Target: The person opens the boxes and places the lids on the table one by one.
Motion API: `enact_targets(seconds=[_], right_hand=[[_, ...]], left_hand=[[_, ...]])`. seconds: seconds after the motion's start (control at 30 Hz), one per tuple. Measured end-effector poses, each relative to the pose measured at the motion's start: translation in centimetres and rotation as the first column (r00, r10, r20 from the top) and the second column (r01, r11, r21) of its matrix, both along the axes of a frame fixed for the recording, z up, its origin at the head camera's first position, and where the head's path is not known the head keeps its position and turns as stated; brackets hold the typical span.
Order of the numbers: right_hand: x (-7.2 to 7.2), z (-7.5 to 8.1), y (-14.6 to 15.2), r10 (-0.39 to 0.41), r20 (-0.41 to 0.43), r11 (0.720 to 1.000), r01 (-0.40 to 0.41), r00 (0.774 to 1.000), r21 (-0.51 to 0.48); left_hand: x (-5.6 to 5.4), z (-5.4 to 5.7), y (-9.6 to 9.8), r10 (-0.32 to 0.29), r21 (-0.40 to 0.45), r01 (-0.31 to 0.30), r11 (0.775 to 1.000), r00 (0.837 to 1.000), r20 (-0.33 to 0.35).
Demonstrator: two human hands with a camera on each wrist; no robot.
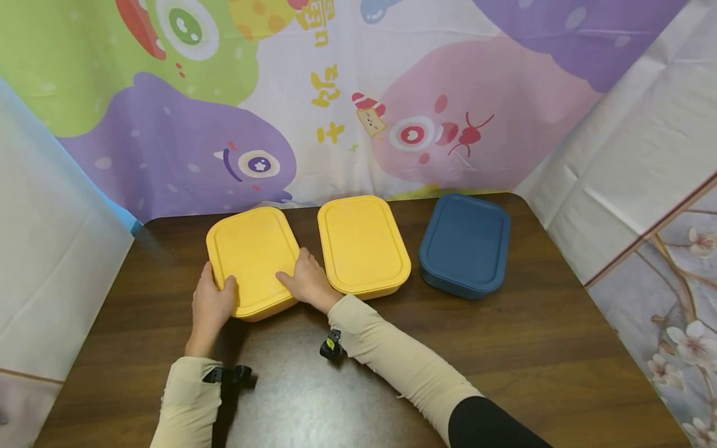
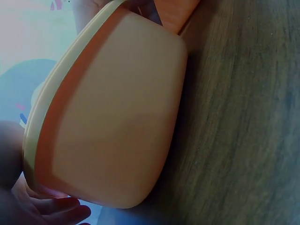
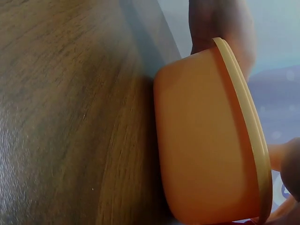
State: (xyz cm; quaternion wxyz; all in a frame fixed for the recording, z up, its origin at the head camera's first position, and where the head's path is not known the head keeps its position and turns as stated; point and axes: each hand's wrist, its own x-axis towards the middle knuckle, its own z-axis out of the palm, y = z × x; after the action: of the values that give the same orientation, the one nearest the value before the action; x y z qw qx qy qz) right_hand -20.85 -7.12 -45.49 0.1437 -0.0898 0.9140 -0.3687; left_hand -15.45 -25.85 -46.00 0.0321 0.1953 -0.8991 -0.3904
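Both hands hold the left-hand yellow lidded food container (image 1: 254, 255), one at each side. My left hand (image 1: 211, 305) grips its left edge near the front corner, thumb over the lid. On the opposite side my right hand (image 1: 307, 279) has its thumb on the lid and its fingers down the right wall. The lid is on, and the container sits slightly turned on the table. In the left wrist view the container's front wall (image 2: 117, 108) shows orange under a paler rim; the right wrist view shows that wall (image 3: 201, 140) close to the wood.
A second yellow container (image 1: 364, 242) stands right beside the held one, close to the right wrist. Farther right is a blue lidded container (image 1: 466, 242). All stand along the back of the dark wooden table (image 1: 504, 361), before a cartoon-printed cloth (image 1: 347, 168).
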Motion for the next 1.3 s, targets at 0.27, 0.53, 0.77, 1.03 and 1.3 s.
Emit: enact_targets(seconds=[0.27,0.53,0.77,1.03,1.3], right_hand=[[-0.1,-0.1,-0.2,-0.026,0.049,0.999,0.028,0.998,-0.042],[-0.2,-0.2,-0.3,-0.046,0.051,0.999,0.047,0.998,-0.016],[0.3,-0.4,-0.2,-0.043,0.042,0.999,0.044,0.998,-0.02],[1.0,0.1,0.4,-0.02,0.048,0.996,0.024,0.999,-0.081],[2.1,0.5,0.8,-0.003,0.049,0.997,0.007,0.999,-0.082]], left_hand=[[0.1,0.0,-0.1,-0.017,-0.074,0.012,0.997,0.997,-0.07],[-0.1,-0.2,-0.3,-0.025,-0.077,0.019,0.997,0.996,-0.08],[0.3,-0.3,-0.4,-0.011,-0.065,0.004,0.998,0.995,-0.102],[0.3,0.0,-0.7,0.004,-0.049,-0.012,0.999,0.986,-0.166],[0.5,0.2,-1.1,0.005,-0.043,-0.014,0.999,0.978,-0.208]])
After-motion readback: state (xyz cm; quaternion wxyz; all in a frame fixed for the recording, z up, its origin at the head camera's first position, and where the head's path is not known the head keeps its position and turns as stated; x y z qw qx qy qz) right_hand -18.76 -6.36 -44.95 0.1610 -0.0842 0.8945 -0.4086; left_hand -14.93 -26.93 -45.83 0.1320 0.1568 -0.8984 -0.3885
